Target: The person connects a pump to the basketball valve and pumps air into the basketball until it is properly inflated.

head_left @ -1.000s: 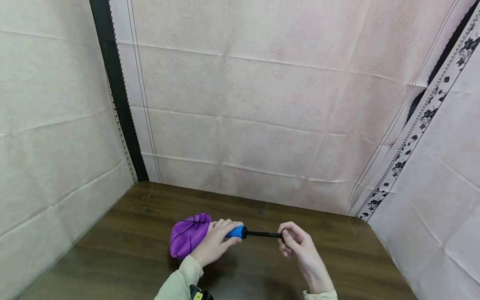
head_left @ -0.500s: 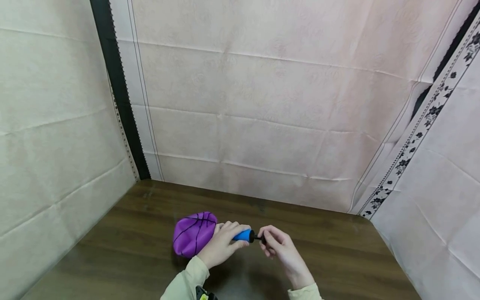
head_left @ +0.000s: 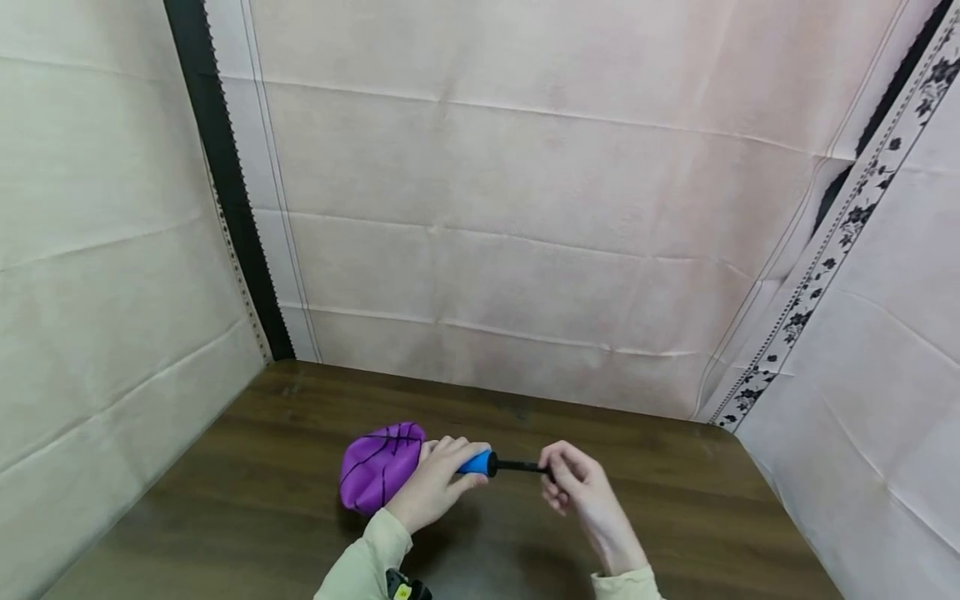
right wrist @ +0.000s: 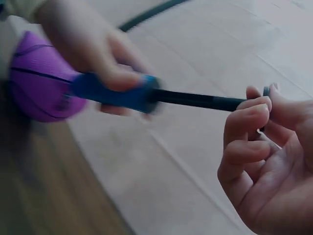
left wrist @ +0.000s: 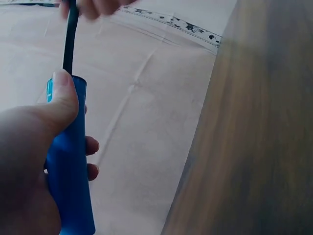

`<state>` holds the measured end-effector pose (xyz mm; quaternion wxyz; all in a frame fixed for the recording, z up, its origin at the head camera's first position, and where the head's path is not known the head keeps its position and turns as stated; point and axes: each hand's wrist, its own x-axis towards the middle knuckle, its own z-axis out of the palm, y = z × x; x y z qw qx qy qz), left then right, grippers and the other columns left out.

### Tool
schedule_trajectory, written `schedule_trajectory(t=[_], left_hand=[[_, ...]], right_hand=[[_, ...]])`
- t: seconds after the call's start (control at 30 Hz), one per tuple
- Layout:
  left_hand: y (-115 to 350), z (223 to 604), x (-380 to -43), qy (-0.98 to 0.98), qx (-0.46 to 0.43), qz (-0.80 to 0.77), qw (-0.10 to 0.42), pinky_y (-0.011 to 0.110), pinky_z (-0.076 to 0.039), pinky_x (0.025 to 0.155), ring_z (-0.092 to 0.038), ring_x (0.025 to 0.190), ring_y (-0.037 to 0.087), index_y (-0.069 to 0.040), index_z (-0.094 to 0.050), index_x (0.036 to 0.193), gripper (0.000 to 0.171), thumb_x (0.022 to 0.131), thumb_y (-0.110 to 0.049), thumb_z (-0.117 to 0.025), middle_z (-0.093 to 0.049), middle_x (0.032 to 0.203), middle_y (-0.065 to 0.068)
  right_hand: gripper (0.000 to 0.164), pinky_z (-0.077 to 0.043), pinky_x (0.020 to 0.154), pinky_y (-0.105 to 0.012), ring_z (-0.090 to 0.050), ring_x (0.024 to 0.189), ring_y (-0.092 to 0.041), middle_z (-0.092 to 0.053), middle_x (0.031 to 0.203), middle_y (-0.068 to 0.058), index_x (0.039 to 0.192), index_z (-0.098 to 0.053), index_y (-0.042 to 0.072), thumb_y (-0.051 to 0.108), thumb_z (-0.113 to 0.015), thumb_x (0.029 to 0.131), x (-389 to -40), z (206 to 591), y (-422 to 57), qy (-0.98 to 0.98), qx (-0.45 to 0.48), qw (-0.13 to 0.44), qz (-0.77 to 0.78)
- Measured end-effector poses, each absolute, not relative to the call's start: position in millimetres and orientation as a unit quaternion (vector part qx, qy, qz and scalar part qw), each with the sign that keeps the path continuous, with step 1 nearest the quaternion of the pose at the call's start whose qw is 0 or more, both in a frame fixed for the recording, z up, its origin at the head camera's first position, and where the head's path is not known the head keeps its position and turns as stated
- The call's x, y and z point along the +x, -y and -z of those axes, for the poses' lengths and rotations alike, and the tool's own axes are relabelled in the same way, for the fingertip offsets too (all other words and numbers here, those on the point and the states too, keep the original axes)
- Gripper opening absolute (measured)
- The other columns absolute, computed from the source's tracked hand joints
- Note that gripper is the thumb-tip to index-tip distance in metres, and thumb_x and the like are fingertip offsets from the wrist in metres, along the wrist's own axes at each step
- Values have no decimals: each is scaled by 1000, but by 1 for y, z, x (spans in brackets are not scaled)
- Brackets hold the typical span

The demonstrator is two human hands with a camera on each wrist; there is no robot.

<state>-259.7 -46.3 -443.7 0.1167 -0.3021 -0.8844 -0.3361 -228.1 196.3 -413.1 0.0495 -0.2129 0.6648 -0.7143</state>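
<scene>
My left hand grips the blue barrel of a hand pump, its thumb and fingers wrapped round it, as the left wrist view shows from close by. The fingers of my right hand pinch the end of the pump's black rod, which is drawn partly out of the barrel. At the barrel's other end is a purple ball with black lines, creased and only partly filled. In the right wrist view the ball touches the pump's end; how they join is hidden.
The hands work over a brown wooden table. Pale creased cloth hangs behind it and on both sides, with a floral border at the right corner. A watch-like black device sits on the left sleeve.
My right hand pushed the rod nearly all the way into the barrel, then drew it partly out to the right again. My left hand kept its hold, shifting slightly right and back.
</scene>
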Motion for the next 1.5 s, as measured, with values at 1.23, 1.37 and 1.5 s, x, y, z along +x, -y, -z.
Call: schedule_trajectory(t=[1.23,1.37,1.5], left_hand=[[60,439,-261,859,-355,340,142,44,-34,96,-53,102,8,-31,-59,126,39,88,-34,-66,-65,111,-11],[66,436,-262,865,-336,340,152,45,-34,98,-53,102,8,-32,-59,127,38,89,-36,-65,-65,110,-10],[66,433,-260,867,-330,333,172,44,-35,98,-54,100,8,-30,-60,125,37,89,-37,-64,-65,109,-11]], right_hand=[[33,-41,54,-22,-50,61,-7,-56,78,2,115,-50,-8,22,-39,106,-228,415,-179,-714,-261,76,645],[29,-42,54,-24,-50,63,-5,-55,78,2,109,-53,-4,19,-35,106,-220,402,-198,-706,-274,36,652],[23,-37,51,-32,-45,59,-7,-47,71,3,100,-54,4,15,-35,106,-218,398,-207,-685,-282,-1,672]])
